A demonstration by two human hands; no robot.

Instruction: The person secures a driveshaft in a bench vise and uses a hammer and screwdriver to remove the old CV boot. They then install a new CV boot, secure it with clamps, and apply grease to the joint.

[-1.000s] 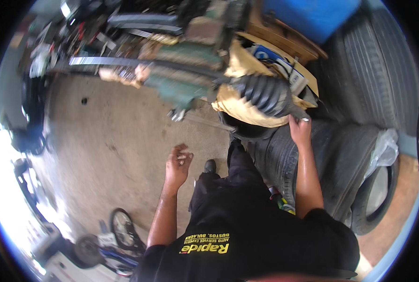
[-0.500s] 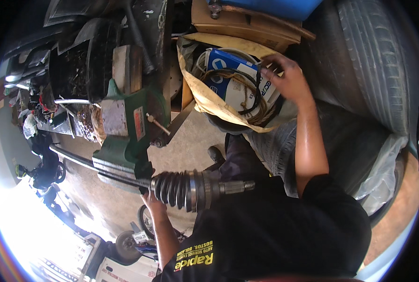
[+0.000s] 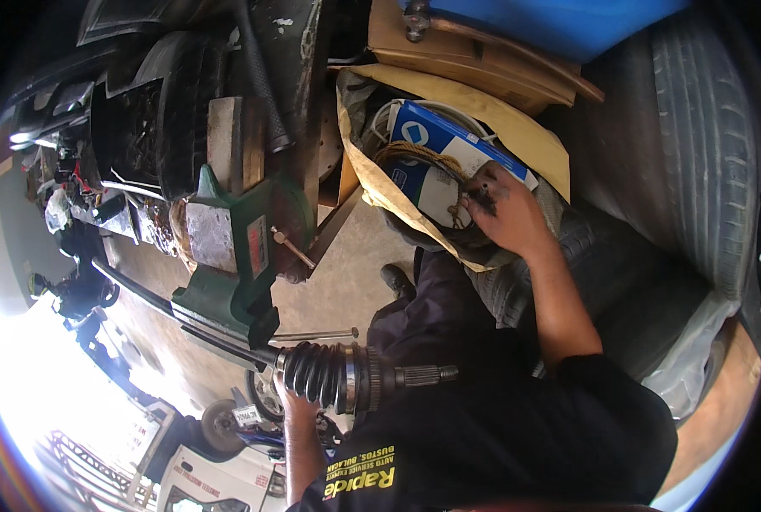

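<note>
A drive axle (image 3: 316, 375) with a ribbed black rubber boot and splined metal end lies across in front of me, its long shaft running left past the green bench vise (image 3: 248, 230). Whether the jaws clamp the shaft, I cannot tell. My left hand (image 3: 297, 404) is at the shaft beside the boot, closed around it from below, most fingers hidden. Inside a yellowish sack (image 3: 380, 188), the curled, blackened fingers of my right hand (image 3: 510, 209) close on a bunch of brown rope (image 3: 419, 152). Blue-and-white boxes (image 3: 449, 132) lie in the sack around the rope.
Tires (image 3: 696, 128) stand and lie to the right, with clear plastic (image 3: 696, 363) over one. Behind the sack are a cardboard box (image 3: 474, 64) and a blue container (image 3: 560, 21). A dark-handled tool (image 3: 265, 94) lies behind the vise. Vehicles stand at the lower left.
My right hand has moved down and nearer into the sack, drawing the rope together. The dark cord loop no longer shows. The left hand stays at the axle while the view shifts slightly.
</note>
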